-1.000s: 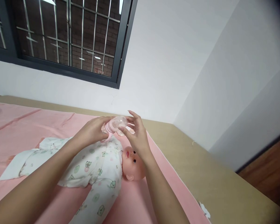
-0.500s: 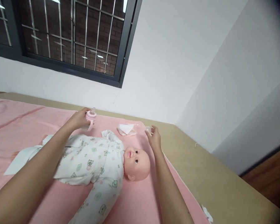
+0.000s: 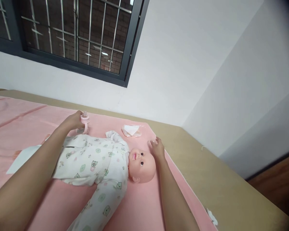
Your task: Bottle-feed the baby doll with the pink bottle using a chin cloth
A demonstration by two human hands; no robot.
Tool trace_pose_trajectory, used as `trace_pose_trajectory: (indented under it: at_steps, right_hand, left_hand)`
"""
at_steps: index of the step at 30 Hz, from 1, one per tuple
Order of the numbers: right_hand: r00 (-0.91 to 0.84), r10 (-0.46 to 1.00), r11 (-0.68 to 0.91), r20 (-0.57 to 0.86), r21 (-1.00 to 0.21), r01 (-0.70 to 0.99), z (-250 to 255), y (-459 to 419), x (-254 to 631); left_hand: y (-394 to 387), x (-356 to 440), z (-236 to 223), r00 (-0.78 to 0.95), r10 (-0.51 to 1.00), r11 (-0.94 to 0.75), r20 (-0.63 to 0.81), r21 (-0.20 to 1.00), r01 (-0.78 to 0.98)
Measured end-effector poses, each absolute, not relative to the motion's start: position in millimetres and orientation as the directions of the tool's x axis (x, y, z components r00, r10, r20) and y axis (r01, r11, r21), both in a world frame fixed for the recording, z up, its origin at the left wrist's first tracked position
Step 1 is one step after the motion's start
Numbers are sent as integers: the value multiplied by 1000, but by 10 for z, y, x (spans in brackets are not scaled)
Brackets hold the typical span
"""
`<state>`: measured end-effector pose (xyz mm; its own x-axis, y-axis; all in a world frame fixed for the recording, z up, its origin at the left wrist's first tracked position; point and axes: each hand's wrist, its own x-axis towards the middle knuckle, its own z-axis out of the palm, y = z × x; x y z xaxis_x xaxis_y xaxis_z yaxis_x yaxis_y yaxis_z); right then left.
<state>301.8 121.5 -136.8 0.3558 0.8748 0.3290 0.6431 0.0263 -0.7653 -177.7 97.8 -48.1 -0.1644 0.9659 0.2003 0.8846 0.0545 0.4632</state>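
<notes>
My left hand [image 3: 75, 120] is closed round a pink baby bottle [image 3: 85, 119] with a clear teat on top and a side handle. It holds the bottle upright beside the doll's body, at the far side of the shirt. Beyond the doll's head, my right hand [image 3: 158, 148] is low over the pink sheet, its fingers curled about a small clear cap [image 3: 149, 144], mostly hidden by them. Between my arms lies a bald baby doll [image 3: 144, 168] on its back, head to the right, in a white shirt [image 3: 91, 162] with green and pink animal prints.
A pack of wipes [image 3: 131, 130] rests on the pink sheet [image 3: 62, 205] past the doll. The sheet covers much of a wooden surface [image 3: 183, 144] against a white wall. A barred window [image 3: 74, 35] is above. Something white [image 3: 212, 217] lies at the sheet's right edge.
My left hand has moved left with the bottle, towards the doll's middle. My right hand has come down with the clear cap, nearer to the sheet. The view has shifted slightly.
</notes>
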Motion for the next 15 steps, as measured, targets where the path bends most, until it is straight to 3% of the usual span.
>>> trace_pose_trajectory:
  at_steps: [7, 15]
  right_hand:
    - [376, 859, 45, 347, -783, 620, -1378, 1167, 2975]
    - [378, 854, 47, 357, -777, 628, -1385, 1119, 2958]
  left_hand:
    - [1209, -1943, -695, -183, 966, 80, 180, 467, 881]
    - [1199, -2075, -721, -87, 984, 3, 152, 484, 875]
